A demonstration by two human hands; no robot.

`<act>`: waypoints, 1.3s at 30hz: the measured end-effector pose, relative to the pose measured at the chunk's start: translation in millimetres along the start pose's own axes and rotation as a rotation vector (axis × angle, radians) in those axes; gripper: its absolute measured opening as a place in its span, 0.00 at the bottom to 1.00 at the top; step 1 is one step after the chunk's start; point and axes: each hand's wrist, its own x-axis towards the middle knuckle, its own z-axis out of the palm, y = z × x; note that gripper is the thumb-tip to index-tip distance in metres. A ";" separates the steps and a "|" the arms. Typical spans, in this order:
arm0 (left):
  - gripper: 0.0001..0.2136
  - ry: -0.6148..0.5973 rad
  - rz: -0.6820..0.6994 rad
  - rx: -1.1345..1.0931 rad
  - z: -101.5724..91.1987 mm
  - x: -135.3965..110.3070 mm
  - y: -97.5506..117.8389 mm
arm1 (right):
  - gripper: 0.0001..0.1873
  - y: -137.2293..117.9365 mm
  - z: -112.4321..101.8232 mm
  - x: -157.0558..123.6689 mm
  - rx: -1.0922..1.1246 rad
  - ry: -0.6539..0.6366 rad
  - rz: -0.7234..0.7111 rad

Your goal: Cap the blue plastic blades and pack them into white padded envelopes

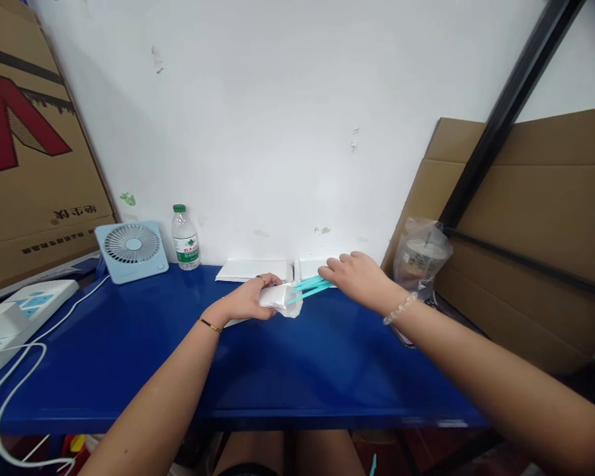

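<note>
My left hand (250,299) is closed around a small white packet (279,298) at the back middle of the blue table (287,370). Thin teal sticks (311,287) poke out of the packet toward the right. My right hand (357,277) lies over the far ends of those sticks, fingers curled down on them. Behind both hands, flat white stacks (254,269) rest against the wall.
A small pale blue fan (131,250) and a water bottle (185,238) stand at the back left. A white power strip (14,317) with a cable sits at the far left. A bagged drink cup (420,256) and cardboard boxes (535,231) crowd the right.
</note>
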 end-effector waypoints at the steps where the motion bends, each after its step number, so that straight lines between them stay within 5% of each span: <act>1: 0.25 0.004 0.010 -0.031 0.0 -0.4 1.8 | 0.08 3.3 -8.3 0.0 -0.045 0.014 -0.019; 11: 0.23 0.169 0.160 -0.280 12.4 6.2 22.4 | 0.06 -3.0 -79.9 13.5 -0.322 0.130 -0.304; 21: 0.24 0.310 0.189 -0.641 31.5 14.8 24.3 | 0.07 -17.3 -111.4 57.7 -0.278 0.062 -0.497; 25: 0.26 0.334 0.184 -0.731 29.2 10.5 16.3 | 0.10 -12.1 -116.5 66.3 -0.065 0.037 -0.457; 28: 0.29 0.313 0.187 -0.787 24.8 6.4 10.1 | 0.15 -2.3 -113.7 68.0 0.286 -0.039 -0.415; 34: 0.31 0.255 0.183 -0.790 19.6 -12.3 11.0 | 0.11 9.8 -94.5 68.5 0.996 -0.277 -0.323; 36: 0.28 0.313 0.133 -0.747 22.4 -19.5 15.5 | 0.13 6.2 -84.8 67.6 1.101 -0.237 -0.240; 39: 0.20 0.425 0.033 -0.714 29.5 -24.3 21.2 | 0.14 -4.7 -71.3 65.2 1.007 0.047 -0.133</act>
